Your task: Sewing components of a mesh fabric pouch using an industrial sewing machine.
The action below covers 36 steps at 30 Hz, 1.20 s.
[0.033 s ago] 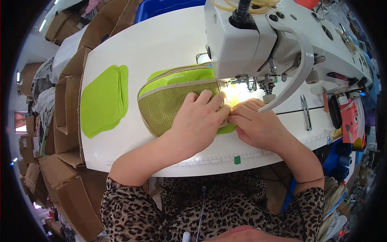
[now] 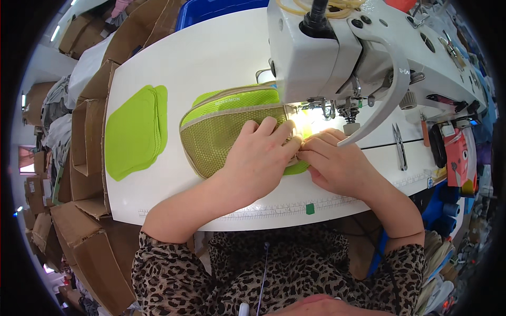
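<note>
Two hands at a sewing machine [image 2: 305, 68]. The pouch [image 2: 208, 139] – green, with an olive mesh front – lies flat under the left fingers and reaches leftward past them; its right edge meets the right fingertips. The left hand [image 2: 259, 154] rests on the mesh, its fingers bent and slightly apart. The right hand [image 2: 333, 162] has its fingers drawn together, clamped on the pouch's edge, just beside the left thumb. The machine's lit needle area is just beyond both sets of fingertips. Well left of the left fingers is a stack [image 2: 134, 131] of green pieces; right of the right fingers, snips [image 2: 400, 147]. A ruler strip [image 2: 263, 210] runs nearer the body than the fingers.
</note>
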Each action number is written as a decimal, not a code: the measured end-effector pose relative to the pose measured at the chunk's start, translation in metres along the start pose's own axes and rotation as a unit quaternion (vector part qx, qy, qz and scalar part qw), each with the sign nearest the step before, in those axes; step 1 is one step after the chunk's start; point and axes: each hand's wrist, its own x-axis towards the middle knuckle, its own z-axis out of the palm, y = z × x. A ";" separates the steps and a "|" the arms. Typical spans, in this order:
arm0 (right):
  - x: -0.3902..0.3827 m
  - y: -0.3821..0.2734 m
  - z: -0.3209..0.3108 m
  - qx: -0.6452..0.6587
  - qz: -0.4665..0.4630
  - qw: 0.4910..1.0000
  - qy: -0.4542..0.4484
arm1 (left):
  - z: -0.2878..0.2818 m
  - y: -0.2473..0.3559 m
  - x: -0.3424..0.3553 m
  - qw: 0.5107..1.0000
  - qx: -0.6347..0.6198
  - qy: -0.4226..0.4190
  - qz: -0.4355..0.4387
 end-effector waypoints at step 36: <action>0.003 0.036 0.025 -0.067 -0.054 0.989 0.121 | 0.015 -0.010 0.021 0.993 0.040 0.112 0.016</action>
